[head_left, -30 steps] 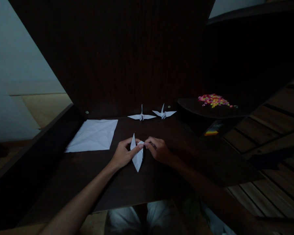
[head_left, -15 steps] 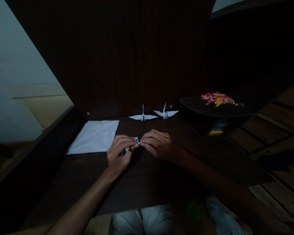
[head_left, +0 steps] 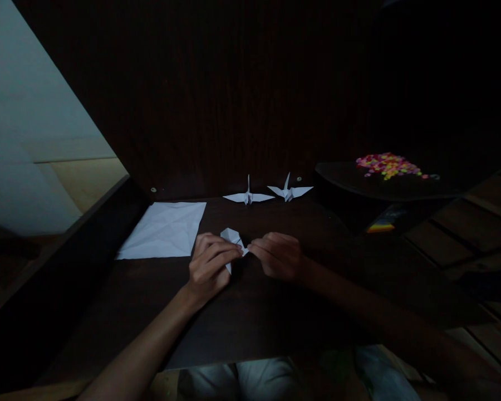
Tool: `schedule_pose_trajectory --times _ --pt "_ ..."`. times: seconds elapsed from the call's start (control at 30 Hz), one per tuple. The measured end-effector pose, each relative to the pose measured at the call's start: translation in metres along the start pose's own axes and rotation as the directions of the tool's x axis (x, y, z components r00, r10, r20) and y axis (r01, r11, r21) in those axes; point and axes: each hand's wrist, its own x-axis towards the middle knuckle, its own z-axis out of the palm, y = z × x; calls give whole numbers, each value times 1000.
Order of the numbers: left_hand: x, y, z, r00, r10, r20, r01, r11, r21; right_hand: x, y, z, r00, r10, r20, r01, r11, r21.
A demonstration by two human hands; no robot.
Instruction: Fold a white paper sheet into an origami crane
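Between my hands is a small piece of folded white paper [head_left: 231, 235], held just above or on the dark desk. My left hand [head_left: 212, 262] is closed on its body, with the fingers covering much of the near side. The fingertips of my right hand [head_left: 276, 255] pinch a narrow tip of the same paper at its right end. Behind them stand two finished-looking white paper cranes, one crane [head_left: 249, 197] straight ahead and another crane [head_left: 289, 193] to its right, both with wings spread. A flat creased white sheet [head_left: 162, 231] lies left of my left hand.
The dark wooden desk [head_left: 150, 312] has a tall back panel [head_left: 217, 111] and a raised left side edge [head_left: 67, 245]. On a rounded shelf [head_left: 342, 181] at the right lies a heap of small colourful pieces [head_left: 390, 165]. Below it, something yellow-striped [head_left: 381, 228] shows.
The folded paper has turned so more of its far side shows past my left fingers. My right hand has closed tighter around its tip. The whole view has shifted slightly.
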Motion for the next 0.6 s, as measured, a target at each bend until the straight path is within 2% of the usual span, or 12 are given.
schedule_pose_trajectory --times 0.27,0.43,0.53,0.6 --pt "4 3 3 1000 3 28 -3 1000 -2 0 -4 -6 996 -46 -71 39 995 -92" --pt "6 5 1 997 30 67 -29 1000 -4 -1 -8 -4 989 -59 -132 48 995 -86" --pt "8 7 1 997 29 65 -27 999 -31 4 -12 -4 992 -8 -124 7 1000 -7" --pt "11 10 1 998 -40 57 46 992 -120 11 -16 -7 990 99 -104 -88 990 106"
